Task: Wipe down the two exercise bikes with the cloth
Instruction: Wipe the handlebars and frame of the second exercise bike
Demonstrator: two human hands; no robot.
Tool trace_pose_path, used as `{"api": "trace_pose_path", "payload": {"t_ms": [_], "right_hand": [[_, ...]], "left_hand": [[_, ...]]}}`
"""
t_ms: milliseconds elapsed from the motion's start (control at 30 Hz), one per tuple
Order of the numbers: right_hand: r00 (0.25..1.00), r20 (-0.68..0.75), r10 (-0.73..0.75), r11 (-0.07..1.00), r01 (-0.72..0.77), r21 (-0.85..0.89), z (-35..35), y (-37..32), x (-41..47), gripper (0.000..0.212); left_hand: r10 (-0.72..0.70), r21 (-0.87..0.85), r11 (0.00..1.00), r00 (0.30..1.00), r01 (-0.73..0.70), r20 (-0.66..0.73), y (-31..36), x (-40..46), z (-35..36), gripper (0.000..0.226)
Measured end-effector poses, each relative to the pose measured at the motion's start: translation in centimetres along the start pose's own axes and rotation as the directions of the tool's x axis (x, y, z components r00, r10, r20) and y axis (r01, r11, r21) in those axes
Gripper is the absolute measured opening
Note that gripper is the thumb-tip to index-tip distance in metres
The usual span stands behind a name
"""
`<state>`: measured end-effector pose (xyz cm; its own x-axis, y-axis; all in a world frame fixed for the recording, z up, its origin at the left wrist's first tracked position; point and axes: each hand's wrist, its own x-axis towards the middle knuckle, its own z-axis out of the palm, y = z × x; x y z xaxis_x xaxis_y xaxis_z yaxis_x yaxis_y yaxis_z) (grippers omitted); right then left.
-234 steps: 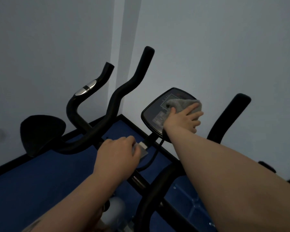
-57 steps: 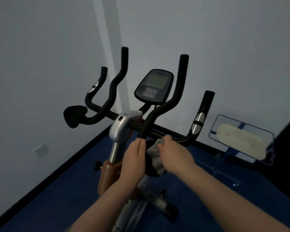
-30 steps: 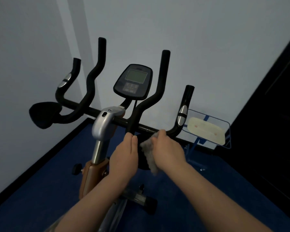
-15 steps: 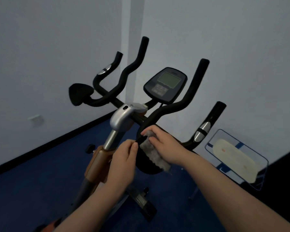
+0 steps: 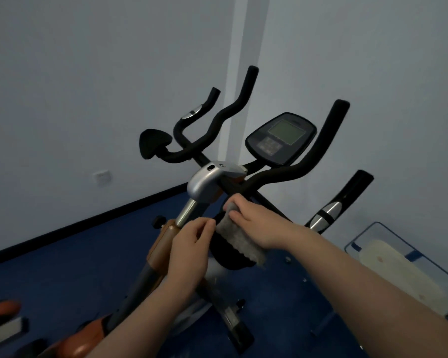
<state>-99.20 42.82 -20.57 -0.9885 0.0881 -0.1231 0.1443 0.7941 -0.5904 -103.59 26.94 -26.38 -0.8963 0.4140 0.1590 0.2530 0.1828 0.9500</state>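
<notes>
An exercise bike with black handlebars [image 5: 290,174], a console [image 5: 282,138] and a silver stem cap [image 5: 207,182] stands in front of me. A grey cloth [image 5: 234,237] lies over the black arm pad [image 5: 229,258] near the stem. My right hand [image 5: 254,223] grips the cloth's upper end and holds it against the pad. My left hand [image 5: 192,244] is at the pad's left edge, fingers curled round it. Its fingertips are close to the cloth. The other black arm pad [image 5: 153,143] sticks out at the far left of the bars.
Part of an orange and grey machine [image 5: 3,311] shows at the lower left. A blue-framed stand with a pale pad [image 5: 398,262] sits low on the right. White walls meet in a corner behind the bike. The floor [image 5: 62,267] is dark blue.
Earlier my right hand wiped the console while my left held the stem. Both hands have since come to the near arm pad. Over the last second the cloth slid along the pad.
</notes>
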Motion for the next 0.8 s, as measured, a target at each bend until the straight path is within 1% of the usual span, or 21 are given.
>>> {"api": "trace_pose_path", "payload": {"t_ms": [100,167,233,267,333,367,433,500,533,600,633,700,733,800], "right_hand": [[0.994,0.022,-0.103,0.990,0.105,-0.095,0.2,-1.6,1.7,0.016],[0.990,0.045,-0.135,0.986,0.138,-0.098,0.4,-1.9,1.9,0.019],[0.987,0.041,-0.156,0.986,0.158,-0.047,0.4,-1.3,1.3,0.018],[0.987,0.035,-0.155,0.988,0.155,0.005,0.3,-0.8,0.9,0.018],[0.990,0.060,-0.130,0.988,0.124,0.090,0.1,0.0,0.5,0.017],[0.990,0.081,-0.114,0.991,0.107,0.084,-0.1,0.1,0.7,0.014],[0.990,0.108,-0.092,0.992,0.100,-0.071,-0.3,-0.6,1.6,0.007],[0.990,0.086,-0.111,0.957,0.129,-0.258,0.2,-1.7,2.4,0.014],[0.989,0.044,-0.139,0.945,0.145,-0.292,0.6,-2.0,2.5,0.015],[0.982,-0.083,-0.172,0.952,0.144,-0.271,1.5,-2.0,2.0,0.015],[0.975,-0.152,-0.165,0.959,0.123,-0.256,1.9,-1.8,1.5,0.014],[0.963,-0.264,-0.058,0.978,0.001,-0.210,2.6,-1.4,0.1,0.012],[0.950,-0.309,0.043,0.982,-0.096,-0.160,3.0,-1.1,-0.7,0.012],[0.894,-0.370,0.254,0.952,-0.299,-0.068,4.4,-0.9,-2.8,0.021]], "left_hand": [[-0.055,-0.053,0.997,0.998,0.057,0.039,-0.2,0.0,-0.7,0.020],[-0.087,-0.093,0.991,0.995,0.092,0.054,-0.5,0.0,-1.0,0.019],[-0.065,-0.093,0.993,0.996,0.069,0.054,-0.5,0.1,-1.1,0.018],[-0.045,-0.089,0.995,0.998,0.049,0.053,-0.5,0.1,-1.1,0.018],[-0.023,-0.084,0.996,0.998,0.028,0.060,-0.6,0.1,-1.1,0.018],[-0.022,-0.081,0.996,0.997,0.028,0.073,-0.5,0.2,-1.1,0.018],[-0.030,-0.057,0.998,0.993,0.037,0.113,-0.6,0.4,-1.6,0.019],[-0.024,-0.014,1.000,0.990,0.026,0.138,-0.6,0.8,-2.2,0.020],[-0.019,0.005,1.000,0.989,0.019,0.144,-0.7,0.9,-2.4,0.020],[-0.009,0.009,1.000,0.989,0.008,0.149,-0.8,1.1,-2.5,0.020],[-0.003,-0.001,1.000,0.988,0.004,0.153,-0.8,1.1,-2.4,0.020],[0.005,-0.022,1.000,0.985,-0.001,0.173,-0.6,1.3,-2.4,0.021],[0.012,-0.040,0.999,0.983,-0.005,0.181,-0.5,1.4,-2.4,0.022],[0.030,-0.064,0.998,0.984,-0.019,0.174,-0.3,1.8,-2.5,0.023]]}}
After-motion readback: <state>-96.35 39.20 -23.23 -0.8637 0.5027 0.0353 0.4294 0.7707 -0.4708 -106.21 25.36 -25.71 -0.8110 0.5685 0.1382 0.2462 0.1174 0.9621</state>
